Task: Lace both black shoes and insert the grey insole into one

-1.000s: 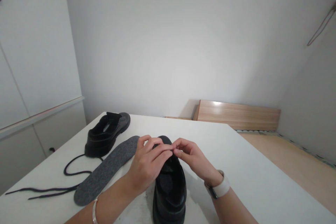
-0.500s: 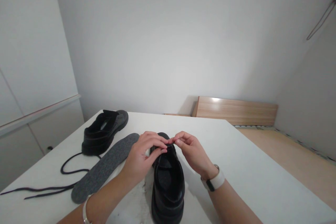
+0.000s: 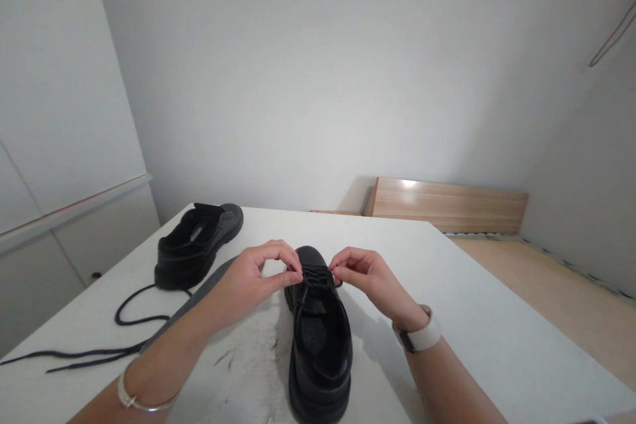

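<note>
A black laced shoe [image 3: 318, 338] stands on the white table [image 3: 477, 331], toe pointing away from me. My left hand [image 3: 253, 275] pinches the shoe's lace at the left side of the lacing, thumb and forefinger closed. My right hand [image 3: 365, 275] pinches the lace at the right side, fingers curled; a white watch is on that wrist. The two hands are a short way apart over the laces [image 3: 315, 275].
A second black shoe [image 3: 196, 245] without a lace sits at the back left. A loose black lace [image 3: 99, 338] trails across the left of the table. A grey insole [image 3: 191, 305] lies partly under my left forearm. Wooden boards [image 3: 447, 205] lean beyond the table.
My hands have moved apart, from touching over the tongue to either side of the lacing. The laces now show between them. The camera has shifted slightly.
</note>
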The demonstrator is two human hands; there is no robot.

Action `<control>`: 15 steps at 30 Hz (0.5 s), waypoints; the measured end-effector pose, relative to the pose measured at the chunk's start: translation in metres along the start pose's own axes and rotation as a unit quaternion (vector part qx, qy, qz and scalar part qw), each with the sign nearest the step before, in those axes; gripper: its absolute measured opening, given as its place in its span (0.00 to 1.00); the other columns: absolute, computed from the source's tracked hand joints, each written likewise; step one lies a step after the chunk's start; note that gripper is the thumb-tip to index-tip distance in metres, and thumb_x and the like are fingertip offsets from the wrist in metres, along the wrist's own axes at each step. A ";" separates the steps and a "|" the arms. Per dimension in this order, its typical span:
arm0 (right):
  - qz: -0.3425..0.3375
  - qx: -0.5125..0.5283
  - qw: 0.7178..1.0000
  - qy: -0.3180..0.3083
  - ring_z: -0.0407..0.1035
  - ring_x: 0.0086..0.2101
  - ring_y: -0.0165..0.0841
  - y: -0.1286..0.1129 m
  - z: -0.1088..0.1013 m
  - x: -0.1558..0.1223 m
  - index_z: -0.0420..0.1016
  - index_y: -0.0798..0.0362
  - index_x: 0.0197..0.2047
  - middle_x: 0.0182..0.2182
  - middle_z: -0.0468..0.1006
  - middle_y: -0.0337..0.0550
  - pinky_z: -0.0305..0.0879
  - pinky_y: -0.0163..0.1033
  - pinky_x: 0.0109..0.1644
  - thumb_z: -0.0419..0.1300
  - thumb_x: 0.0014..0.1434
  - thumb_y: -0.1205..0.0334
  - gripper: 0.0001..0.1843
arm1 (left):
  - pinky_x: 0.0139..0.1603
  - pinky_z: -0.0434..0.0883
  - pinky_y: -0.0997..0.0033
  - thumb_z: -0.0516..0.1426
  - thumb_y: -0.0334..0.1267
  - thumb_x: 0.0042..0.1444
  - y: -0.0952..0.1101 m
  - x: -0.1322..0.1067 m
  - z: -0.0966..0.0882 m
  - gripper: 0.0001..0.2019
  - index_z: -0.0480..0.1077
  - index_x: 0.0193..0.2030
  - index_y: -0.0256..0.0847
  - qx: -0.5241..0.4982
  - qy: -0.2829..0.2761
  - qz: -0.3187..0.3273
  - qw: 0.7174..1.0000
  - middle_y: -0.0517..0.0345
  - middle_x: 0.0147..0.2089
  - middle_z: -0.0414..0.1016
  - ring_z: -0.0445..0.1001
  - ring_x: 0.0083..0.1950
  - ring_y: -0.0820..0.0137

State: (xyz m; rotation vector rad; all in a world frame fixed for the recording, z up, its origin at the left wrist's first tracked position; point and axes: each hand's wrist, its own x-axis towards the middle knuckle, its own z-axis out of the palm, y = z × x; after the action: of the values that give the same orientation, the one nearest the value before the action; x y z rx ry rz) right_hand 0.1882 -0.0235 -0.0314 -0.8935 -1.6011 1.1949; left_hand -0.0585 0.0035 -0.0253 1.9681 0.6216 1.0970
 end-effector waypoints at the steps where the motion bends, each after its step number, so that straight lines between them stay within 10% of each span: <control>1: -0.009 -0.005 1.000 -0.008 0.68 0.29 0.29 -0.001 0.004 -0.001 0.80 0.54 0.39 0.27 0.76 0.39 0.63 0.35 0.36 0.70 0.56 0.54 0.13 | 0.47 0.64 0.67 0.64 0.38 0.57 0.001 0.001 0.007 0.05 0.76 0.32 0.42 -0.014 0.022 0.013 1.000 0.58 0.37 0.75 0.73 0.42 0.67; 8: -0.047 0.000 0.999 -0.008 0.70 0.31 0.28 -0.002 0.026 -0.005 0.80 0.53 0.38 0.30 0.78 0.40 0.63 0.34 0.37 0.69 0.59 0.56 0.10 | 0.47 0.64 0.69 0.66 0.36 0.55 0.002 0.005 0.043 0.04 0.77 0.37 0.45 -0.059 0.109 0.048 0.991 0.59 0.38 0.74 0.71 0.44 0.67; 15: -0.051 0.019 0.997 0.061 0.68 0.26 0.28 -0.003 0.023 -0.002 0.79 0.54 0.34 0.27 0.78 0.40 0.63 0.33 0.29 0.71 0.54 0.54 0.12 | 0.47 0.65 0.69 0.64 0.37 0.55 -0.004 0.003 0.043 0.03 0.77 0.36 0.42 -0.018 0.048 -0.050 0.997 0.59 0.37 0.79 0.74 0.42 0.66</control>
State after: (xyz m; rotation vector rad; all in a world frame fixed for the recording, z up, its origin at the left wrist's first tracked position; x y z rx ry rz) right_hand 0.1672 -0.0331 -0.0311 -0.8352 -1.5030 1.0758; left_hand -0.0202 -0.0097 -0.0410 1.8426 0.7379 1.1374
